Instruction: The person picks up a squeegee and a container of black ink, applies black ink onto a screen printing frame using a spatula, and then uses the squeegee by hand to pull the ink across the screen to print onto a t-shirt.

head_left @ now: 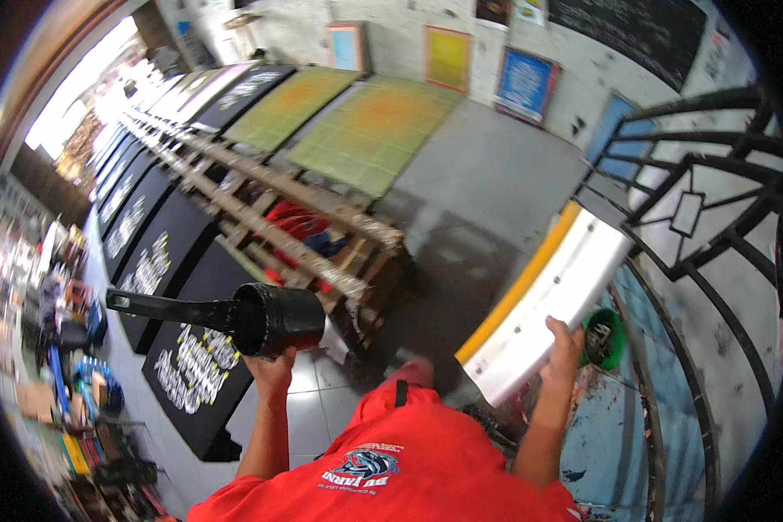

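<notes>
My left hand [272, 369] is closed around the base of a black tub [292, 318], which is tilted with its mouth to the left. A long black handle [167, 308] sticks out of the mouth; whatever its far end looks like is hidden inside. At right, my right hand [565, 350] grips the side of a wide white squeegee [552, 300] with a yellow blade along its left edge. The squeegee is held slanted, well apart from the tub.
Black printed fabric panels [187, 365] line the left side. A wooden rack [357, 252] runs beside them, with yellow-green boards [370, 130] beyond. Framed screens [525, 84] lean on the wall. Black metal railing [739, 174] and a green bucket [616, 341] stand at right.
</notes>
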Demonstrator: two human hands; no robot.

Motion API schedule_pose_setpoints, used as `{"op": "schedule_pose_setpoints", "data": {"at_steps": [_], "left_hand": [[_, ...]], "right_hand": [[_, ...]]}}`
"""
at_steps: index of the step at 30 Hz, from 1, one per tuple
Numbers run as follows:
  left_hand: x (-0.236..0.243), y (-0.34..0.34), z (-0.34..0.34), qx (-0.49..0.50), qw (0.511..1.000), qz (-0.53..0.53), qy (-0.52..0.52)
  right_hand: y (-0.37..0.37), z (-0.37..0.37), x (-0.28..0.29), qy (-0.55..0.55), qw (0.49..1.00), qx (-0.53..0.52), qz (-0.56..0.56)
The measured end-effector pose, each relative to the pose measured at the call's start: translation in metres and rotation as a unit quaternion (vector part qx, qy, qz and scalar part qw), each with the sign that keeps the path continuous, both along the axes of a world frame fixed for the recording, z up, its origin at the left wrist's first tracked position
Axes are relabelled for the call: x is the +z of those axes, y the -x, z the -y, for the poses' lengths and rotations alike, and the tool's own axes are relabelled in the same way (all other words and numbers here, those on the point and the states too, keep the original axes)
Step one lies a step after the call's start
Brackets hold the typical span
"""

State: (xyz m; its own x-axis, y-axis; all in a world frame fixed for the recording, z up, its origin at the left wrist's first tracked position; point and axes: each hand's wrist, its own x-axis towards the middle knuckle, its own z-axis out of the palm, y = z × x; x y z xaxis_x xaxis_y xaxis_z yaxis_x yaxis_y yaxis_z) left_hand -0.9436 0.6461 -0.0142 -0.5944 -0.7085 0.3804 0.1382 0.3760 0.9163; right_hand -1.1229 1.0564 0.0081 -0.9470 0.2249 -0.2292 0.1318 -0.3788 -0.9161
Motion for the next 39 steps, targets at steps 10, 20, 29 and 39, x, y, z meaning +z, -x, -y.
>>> {"op": "schedule_pose_setpoints", "data": {"at_steps": [10,20,29,39], "left_hand": [[-0.029,0.252,-0.028,-0.037,0.991,0.11,-0.063],[0.013,0.511,-0.064,-0.046,0.989,0.069,-0.126],[-0.024,0.757,-0.107,0.108,0.985,-0.013,-0.132],[-0.057,0.933,-0.06,0.271,0.957,-0.049,-0.093]], "right_hand": [[0.239,0.004,-0.001,-0.008,1.0,0.012,-0.009],[0.5,-0.043,-0.003,-0.122,0.991,-0.013,0.054],[0.815,-0.082,-0.042,-0.125,0.988,0.083,0.027],[1.118,0.059,-0.03,-0.08,0.955,0.285,0.006]]}}
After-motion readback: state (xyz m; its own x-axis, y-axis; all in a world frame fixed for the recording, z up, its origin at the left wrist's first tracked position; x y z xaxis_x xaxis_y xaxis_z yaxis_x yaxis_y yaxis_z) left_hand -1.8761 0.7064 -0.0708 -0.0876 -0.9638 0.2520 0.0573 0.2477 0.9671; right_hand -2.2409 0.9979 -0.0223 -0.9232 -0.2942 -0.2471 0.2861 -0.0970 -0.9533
